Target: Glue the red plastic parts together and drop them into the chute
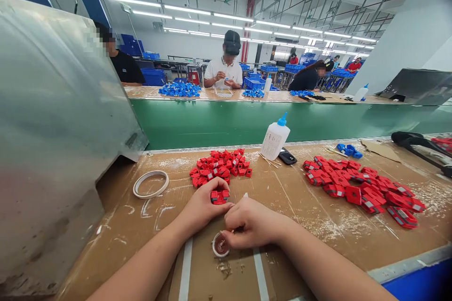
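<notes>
My left hand [211, 200] is closed around a small red plastic part [219, 197] with grey edges, held above the cardboard. Just right of it, my right hand [249, 222] is pinched shut over a small round cup [214, 246] with reddish-brown stuff inside. A pale tip pokes out above the right knuckles, seemingly the end of a thin stick; most of it is hidden by the fingers. Beyond my left hand lies a heap of red plastic parts [226, 164]. More red parts [367, 186] are spread out at the right.
A white bottle [275, 139] with a blue nozzle stands behind, beside thin sticks [270, 160] and a black object [287, 156]. A tape roll [151, 184] lies left, near a metal housing [63, 141]. Past the green belt [212, 122], co-workers sit by blue parts [180, 89].
</notes>
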Demonstrator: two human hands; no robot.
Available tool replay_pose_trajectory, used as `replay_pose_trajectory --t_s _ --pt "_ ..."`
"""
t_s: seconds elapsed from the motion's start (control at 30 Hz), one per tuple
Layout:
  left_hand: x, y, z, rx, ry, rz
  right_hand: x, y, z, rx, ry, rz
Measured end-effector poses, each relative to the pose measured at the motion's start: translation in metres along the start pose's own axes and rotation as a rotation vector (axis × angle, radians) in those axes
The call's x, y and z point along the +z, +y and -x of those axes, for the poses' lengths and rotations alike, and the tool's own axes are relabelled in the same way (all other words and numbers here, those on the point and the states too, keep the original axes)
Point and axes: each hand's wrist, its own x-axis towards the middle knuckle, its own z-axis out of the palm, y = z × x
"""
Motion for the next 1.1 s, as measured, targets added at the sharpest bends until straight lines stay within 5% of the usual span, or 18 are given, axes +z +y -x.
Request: replay_pose_trajectory --t_s 0.13,0.4,1.1 --pt "0.000 -0.004 -0.001 0.011 0.002 -0.016 -0.002 -0.003 -0.001 -0.021 0.104 -0.051" --pt "0.002 -0.010 -0.001 0.013 -0.034 -0.048 -0.011 0.005 -0.004 0.177 0.587 0.035" --pt "0.005 -0.014 -0.001 0.048 -0.039 -0.068 -0.007 0.008 -0.008 0.199 0.564 0.136"
